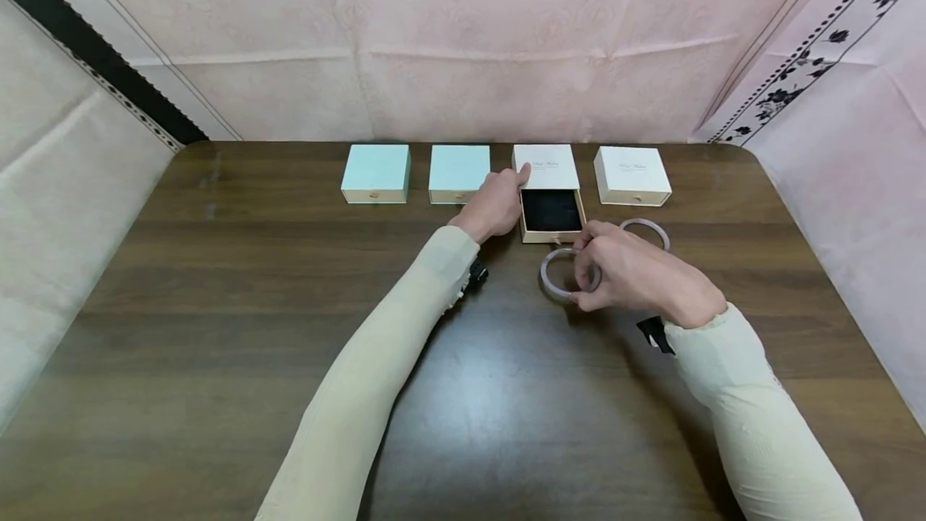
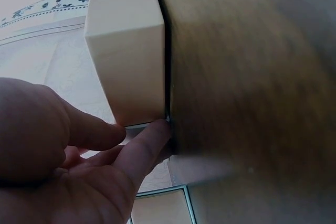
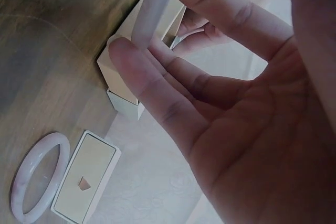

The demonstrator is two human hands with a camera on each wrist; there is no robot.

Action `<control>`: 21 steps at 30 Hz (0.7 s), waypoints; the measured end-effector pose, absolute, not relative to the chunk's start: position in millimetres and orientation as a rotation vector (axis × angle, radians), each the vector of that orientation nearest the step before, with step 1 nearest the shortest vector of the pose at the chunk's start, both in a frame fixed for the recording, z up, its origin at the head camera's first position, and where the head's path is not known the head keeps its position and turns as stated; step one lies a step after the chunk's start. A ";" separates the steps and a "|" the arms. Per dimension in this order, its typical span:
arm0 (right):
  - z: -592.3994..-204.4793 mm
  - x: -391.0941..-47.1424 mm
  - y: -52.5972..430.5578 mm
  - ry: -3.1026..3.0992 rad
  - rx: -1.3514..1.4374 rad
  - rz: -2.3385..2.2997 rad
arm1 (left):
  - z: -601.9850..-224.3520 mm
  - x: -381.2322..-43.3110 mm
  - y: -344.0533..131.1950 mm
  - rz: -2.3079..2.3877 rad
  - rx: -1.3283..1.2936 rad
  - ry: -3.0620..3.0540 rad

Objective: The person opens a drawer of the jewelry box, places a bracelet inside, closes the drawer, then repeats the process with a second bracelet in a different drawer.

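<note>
In the head view, my left hand (image 1: 495, 203) lies along the left side of a white box (image 1: 546, 166), its thumb reaching the top edge. The box's drawer (image 1: 553, 238) is pulled out toward me and shows a black lining. The left wrist view shows the fingers (image 2: 144, 150) touching the box beside the drawer's cream side wall (image 2: 128, 72). My right hand (image 1: 625, 272) pinches a pale lavender bangle (image 1: 547, 273) just in front of the drawer. In the right wrist view the held bangle (image 3: 155, 11) is partly out of frame.
A second lavender bangle (image 1: 654, 227) lies behind my right hand, before a closed white box (image 1: 633, 175) at the right. Two closed pale blue boxes (image 1: 376, 169) stand to the left in the same row. The wooden table's back edge meets a cloth curtain (image 1: 434, 63).
</note>
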State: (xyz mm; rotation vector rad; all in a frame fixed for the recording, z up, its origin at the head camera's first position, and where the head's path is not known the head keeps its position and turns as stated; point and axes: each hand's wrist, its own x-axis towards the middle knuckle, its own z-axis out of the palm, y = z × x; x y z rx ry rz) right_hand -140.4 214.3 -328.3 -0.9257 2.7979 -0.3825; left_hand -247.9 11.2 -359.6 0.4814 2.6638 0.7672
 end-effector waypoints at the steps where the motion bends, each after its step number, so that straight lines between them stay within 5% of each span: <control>1: -328.0 -140.5 214.4 2.800 -0.932 -0.384 | -359.8 -247.7 11.0 0.769 0.485 2.666; 21: -320.4 -147.7 217.7 2.801 -0.949 -0.351 | -360.1 -246.5 10.6 0.767 0.511 2.678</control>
